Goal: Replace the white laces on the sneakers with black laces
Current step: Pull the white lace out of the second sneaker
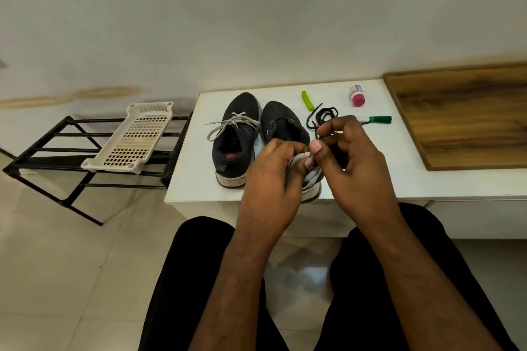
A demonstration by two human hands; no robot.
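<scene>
Two dark sneakers stand side by side on the white table [196, 179]. The left sneaker [236, 139] still carries a white lace [228, 126], loosely tied. The right sneaker [283, 125] has no lace in its visible eyelets. My left hand [271, 179] grips a bundle of white lace [309, 172] over the right sneaker's heel. My right hand [353, 159] pinches a black lace [317, 129] between thumb and fingers, close beside the white bundle. A coil of black lace [326, 114] lies on the table just behind my right hand.
A lime green clip [307, 100], a pink-capped bottle [357, 96] and a green marker [377, 119] lie behind the laces. A wooden board [462, 117] covers the table's right part. A white plastic basket [137, 139] sits on a black metal rack [57, 157] at the left.
</scene>
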